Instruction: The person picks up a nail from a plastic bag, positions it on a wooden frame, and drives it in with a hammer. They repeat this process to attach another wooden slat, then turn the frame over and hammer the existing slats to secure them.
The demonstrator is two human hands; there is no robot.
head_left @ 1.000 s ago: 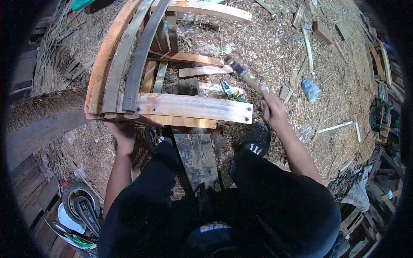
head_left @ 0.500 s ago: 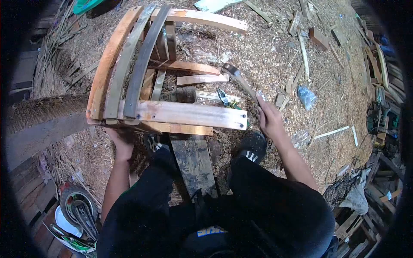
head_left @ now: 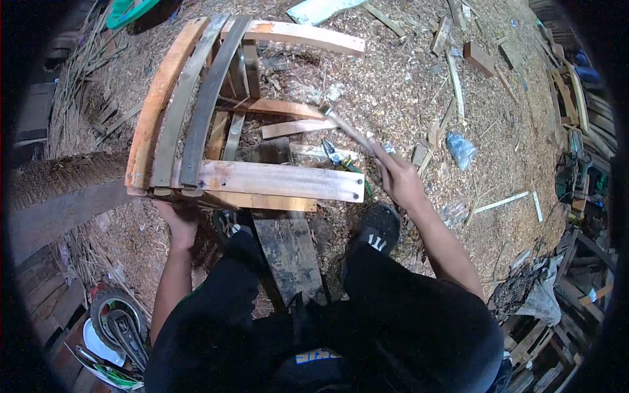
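A wooden frame like a small chair, with curved slats (head_left: 208,98) on its left side, stands on its side before me. Its pale board (head_left: 282,180) runs across the near side, with dark marks at the right end. Under the near left corner, my left hand (head_left: 178,221) grips the frame, its fingers mostly hidden behind the wood. My right hand (head_left: 401,180) is closed round the handle of a hammer (head_left: 352,131), held to the right of the frame. The hammer's head points up and left, overlapping the end of an orange-toned rail (head_left: 282,107) in this view.
Wood shavings cover the ground. A worn plank (head_left: 288,252) lies between my shoes. Pliers (head_left: 332,152) and a loose wood strip (head_left: 295,128) lie inside the frame's outline. A blue plastic bag (head_left: 461,150) and a brown block (head_left: 479,59) lie right; a thick beam (head_left: 72,196) is at left.
The hammer's head has swung left and slightly down, with my right hand moving a little left. The whole view has shifted slightly; my left hand stays at the frame's corner.
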